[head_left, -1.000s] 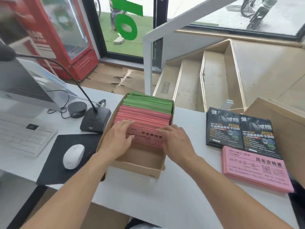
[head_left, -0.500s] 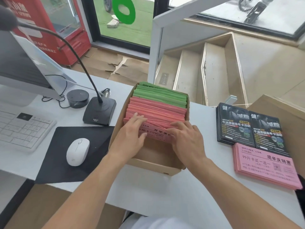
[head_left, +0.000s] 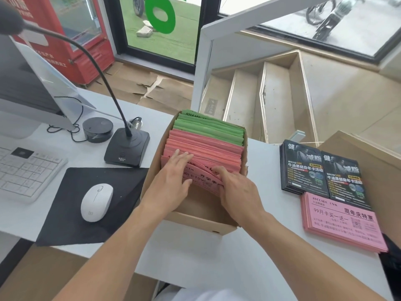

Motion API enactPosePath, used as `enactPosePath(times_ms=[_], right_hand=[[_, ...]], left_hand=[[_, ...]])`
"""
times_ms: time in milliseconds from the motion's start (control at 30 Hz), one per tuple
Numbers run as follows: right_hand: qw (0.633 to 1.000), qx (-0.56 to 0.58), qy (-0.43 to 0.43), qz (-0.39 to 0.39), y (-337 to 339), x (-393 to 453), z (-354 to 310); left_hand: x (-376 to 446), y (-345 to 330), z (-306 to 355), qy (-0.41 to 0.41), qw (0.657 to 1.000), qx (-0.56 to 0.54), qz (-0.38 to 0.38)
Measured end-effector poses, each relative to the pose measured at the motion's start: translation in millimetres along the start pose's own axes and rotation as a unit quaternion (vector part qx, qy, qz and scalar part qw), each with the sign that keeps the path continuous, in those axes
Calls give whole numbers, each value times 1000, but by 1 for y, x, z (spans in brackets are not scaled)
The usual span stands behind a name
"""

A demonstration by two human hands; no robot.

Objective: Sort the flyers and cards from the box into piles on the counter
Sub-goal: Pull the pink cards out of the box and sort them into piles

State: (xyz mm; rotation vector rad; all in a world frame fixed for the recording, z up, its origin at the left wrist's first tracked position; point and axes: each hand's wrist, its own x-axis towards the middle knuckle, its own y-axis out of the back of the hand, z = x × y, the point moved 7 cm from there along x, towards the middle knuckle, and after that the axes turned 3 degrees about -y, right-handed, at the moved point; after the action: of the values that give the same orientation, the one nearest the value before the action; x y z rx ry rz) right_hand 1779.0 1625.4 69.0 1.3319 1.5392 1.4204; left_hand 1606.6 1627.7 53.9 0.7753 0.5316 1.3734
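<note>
Since before, our right hand (head_left: 238, 190) pulls pink cards (head_left: 204, 179) forward.
Left hand (head_left: 173, 181) fingers lie flat on them; right grip pinches them inside box (head_left: 195, 218).

Both hands, left hand (head_left: 173, 181) and right hand (head_left: 237, 190), reach into a cardboard box (head_left: 201, 222), fingers parting pink cards (head_left: 208, 148); green cards (head_left: 210, 129) stand beyond them.
</note>
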Motion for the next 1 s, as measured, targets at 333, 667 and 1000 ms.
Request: enactPosePath(times_ms=[333, 667, 1000], right_hand=[[997, -31, 41, 65, 0, -3, 0], [998, 9, 55, 22, 4, -5, -7], [988, 137, 20, 68, 36, -11, -2]], left_hand=[[0, -1, -1, -4, 1000, 11, 3], [1, -3, -2, 1, 1000, 12, -9], [-4, 26, 5, -15, 989, 43, 141]])
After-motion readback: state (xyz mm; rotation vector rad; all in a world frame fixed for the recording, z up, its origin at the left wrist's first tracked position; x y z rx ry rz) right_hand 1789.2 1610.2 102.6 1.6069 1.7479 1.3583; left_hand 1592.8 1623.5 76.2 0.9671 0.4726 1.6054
